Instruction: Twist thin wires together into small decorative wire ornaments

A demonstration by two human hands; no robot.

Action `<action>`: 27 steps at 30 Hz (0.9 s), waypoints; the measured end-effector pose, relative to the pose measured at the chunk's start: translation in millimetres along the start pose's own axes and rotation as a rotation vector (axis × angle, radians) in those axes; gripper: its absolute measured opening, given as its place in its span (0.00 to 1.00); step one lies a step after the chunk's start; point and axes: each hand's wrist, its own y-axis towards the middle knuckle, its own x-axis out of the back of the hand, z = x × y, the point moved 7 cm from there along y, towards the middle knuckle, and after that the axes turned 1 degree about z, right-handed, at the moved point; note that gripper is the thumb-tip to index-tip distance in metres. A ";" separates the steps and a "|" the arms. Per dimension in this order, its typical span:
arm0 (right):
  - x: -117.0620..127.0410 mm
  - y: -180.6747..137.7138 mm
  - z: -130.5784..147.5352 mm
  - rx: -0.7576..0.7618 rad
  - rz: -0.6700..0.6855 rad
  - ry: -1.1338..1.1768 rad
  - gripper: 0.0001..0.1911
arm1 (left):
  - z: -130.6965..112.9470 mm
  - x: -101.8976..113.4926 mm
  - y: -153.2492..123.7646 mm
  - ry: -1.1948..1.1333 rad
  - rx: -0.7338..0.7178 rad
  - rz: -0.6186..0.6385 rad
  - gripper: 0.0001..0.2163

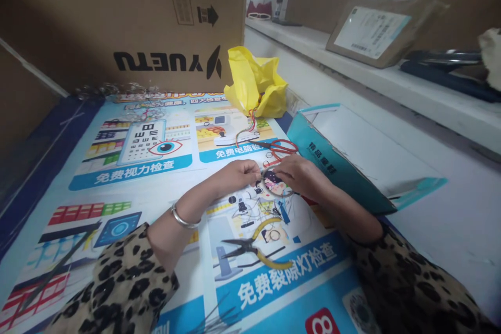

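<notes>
A thin round hoop (279, 194), like a wire bangle, lies between my hands over the printed sheet. My right hand (303, 176) is closed, its fingertips pinching the hoop's upper right side. At the hoop's left edge, my left hand (238, 176) is closed in a pinch; what sits between its fingertips is too small to make out. Pliers with yellow handles (256, 245) lie open just below the hands. Red-handled scissors (282, 149) rest just beyond my right hand. Thin cut wires (254, 214) are scattered below the hoop.
A yellow bag (254, 83) with coloured cords (250, 124) stands at the back. To the right leans an open teal box (332, 162). Tangled wire pieces (129, 99) lie far left, before a large carton (156, 15). A ledge (309, 44) runs along the right, holding a parcel (371, 31).
</notes>
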 end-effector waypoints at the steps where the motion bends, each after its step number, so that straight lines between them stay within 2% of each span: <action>1: -1.6 0.8 1.7 0.015 0.003 -0.019 0.10 | 0.3 -0.1 0.1 0.005 -0.001 0.000 0.08; 12: -12.4 10.1 21.7 0.190 0.103 -0.316 0.13 | -3.8 0.2 -0.4 -0.010 -0.032 -0.006 0.06; 16: -17.4 13.5 22.2 0.191 0.113 -0.339 0.12 | -3.1 0.3 0.0 -0.005 -0.038 -0.011 0.06; 19: -17.3 15.0 16.9 0.132 0.064 -0.296 0.12 | -1.1 1.2 -0.3 -0.007 -0.031 -0.019 0.07; 21: -13.4 14.4 13.4 0.083 0.008 -0.184 0.12 | -0.6 1.3 -0.8 -0.026 -0.028 -0.022 0.07; 23: -4.4 11.7 8.3 -0.011 -0.084 0.033 0.10 | -1.8 1.0 -1.3 -0.076 -0.024 -0.039 0.07; 27: 3.0 -1.2 -8.4 -0.367 -0.218 0.798 0.07 | -13.3 -0.9 -3.4 -0.188 -0.036 -0.150 0.08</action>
